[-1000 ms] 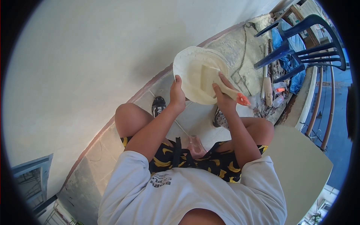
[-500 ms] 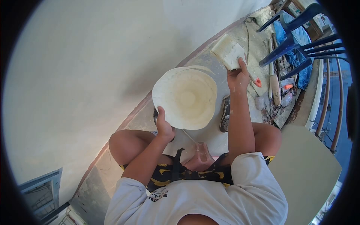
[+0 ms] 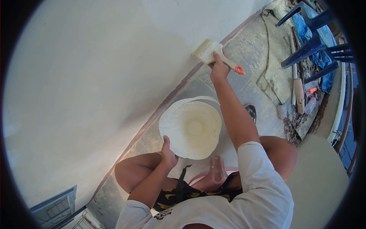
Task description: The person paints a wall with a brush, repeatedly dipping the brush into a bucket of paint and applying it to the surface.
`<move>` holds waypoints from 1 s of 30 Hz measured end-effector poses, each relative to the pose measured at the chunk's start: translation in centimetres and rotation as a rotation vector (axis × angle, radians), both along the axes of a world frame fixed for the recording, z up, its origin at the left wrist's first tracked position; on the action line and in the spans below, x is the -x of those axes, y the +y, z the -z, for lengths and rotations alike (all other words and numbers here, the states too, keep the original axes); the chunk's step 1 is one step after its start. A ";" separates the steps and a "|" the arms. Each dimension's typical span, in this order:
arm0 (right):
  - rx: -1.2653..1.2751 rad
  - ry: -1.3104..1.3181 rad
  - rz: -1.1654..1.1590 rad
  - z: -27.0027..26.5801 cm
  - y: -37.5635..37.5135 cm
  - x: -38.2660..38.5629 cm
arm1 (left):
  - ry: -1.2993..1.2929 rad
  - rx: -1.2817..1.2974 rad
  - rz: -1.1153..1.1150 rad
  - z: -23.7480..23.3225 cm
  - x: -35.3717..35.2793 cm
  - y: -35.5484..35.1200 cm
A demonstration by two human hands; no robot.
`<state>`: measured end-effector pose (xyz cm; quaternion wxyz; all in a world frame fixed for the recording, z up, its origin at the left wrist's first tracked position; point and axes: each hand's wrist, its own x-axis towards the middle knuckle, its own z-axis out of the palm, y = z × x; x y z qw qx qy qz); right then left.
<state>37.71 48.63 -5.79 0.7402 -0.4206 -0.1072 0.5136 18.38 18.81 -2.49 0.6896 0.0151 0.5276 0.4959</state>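
My left hand (image 3: 168, 153) grips the rim of a white bucket (image 3: 171, 126), thumb over the edge, fingers hidden beneath. A thin pale layer coats the bucket's inside and bottom. Up and to the right, my right hand (image 3: 220, 68) is closed around a wide paintbrush (image 3: 207, 52) near where handle and head meet. Its pale bristles point left, overlapping the foot of the white wall (image 3: 99, 76) in this view. The handle ends in an orange-red tip.
Dark blue plastic chairs (image 3: 305, 49) stand at upper right, beside a blue tarp and scattered debris. A cord (image 3: 267, 49) lies on the paint-spattered floor (image 3: 244, 49). Below the bucket is a pink plastic stool (image 3: 216, 171). A blue-grey window frame (image 3: 57, 202) shows at lower left.
My right hand has carried the paintbrush left toward the wall, turning it so the orange-red handle end points right. The bucket, still in my left hand, appears lower in view.
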 end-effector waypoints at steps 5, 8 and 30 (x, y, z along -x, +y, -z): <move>-0.243 0.068 0.001 -7.7 0.6 -1.5 | -0.023 -0.035 -0.001 0.9 1.4 -0.5; -0.245 0.067 0.032 -5.7 -0.3 -3.2 | -0.054 0.001 0.006 1.1 2.1 -1.3; -0.100 -0.092 0.013 -2.8 0.7 1.8 | 0.100 0.170 0.228 2.9 2.0 -2.1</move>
